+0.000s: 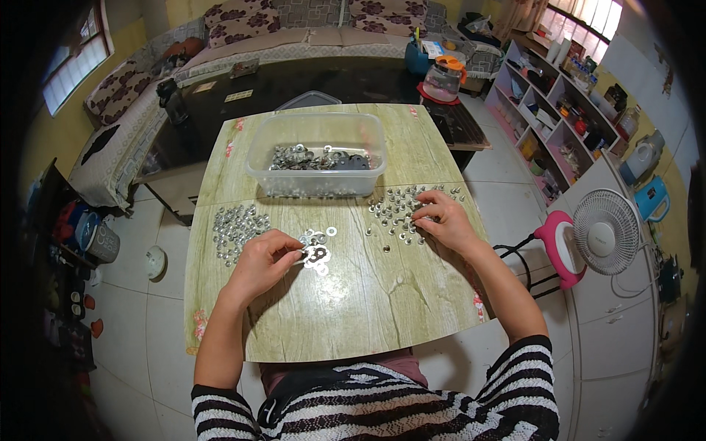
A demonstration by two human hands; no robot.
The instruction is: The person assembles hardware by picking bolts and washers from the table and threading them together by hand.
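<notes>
My left hand (pixel 259 259) is at the left edge of a small pile of flat metal washers (pixel 321 269), thumb and index finger pinched together. A small pale piece shows at its fingertips, too small to name. Over the right side of a spread of small silver screw-like pieces (pixel 399 208), my right hand (pixel 447 220) has its fingertips drawn together; what they hold, if anything, is hidden. To the left lies a heap of small shiny round pieces (pixel 239 229). Beyond both hands stands a clear plastic box (pixel 316 183) with mixed metal parts inside.
The light green, marble-patterned table (pixel 331 316) carries all of these. Behind it are a dark low table (pixel 294 87) with a clear jug (pixel 443 79), and a sofa (pixel 309 37). A white fan with a pink base (pixel 604 231) and a shelf unit (pixel 559 110) stand at right.
</notes>
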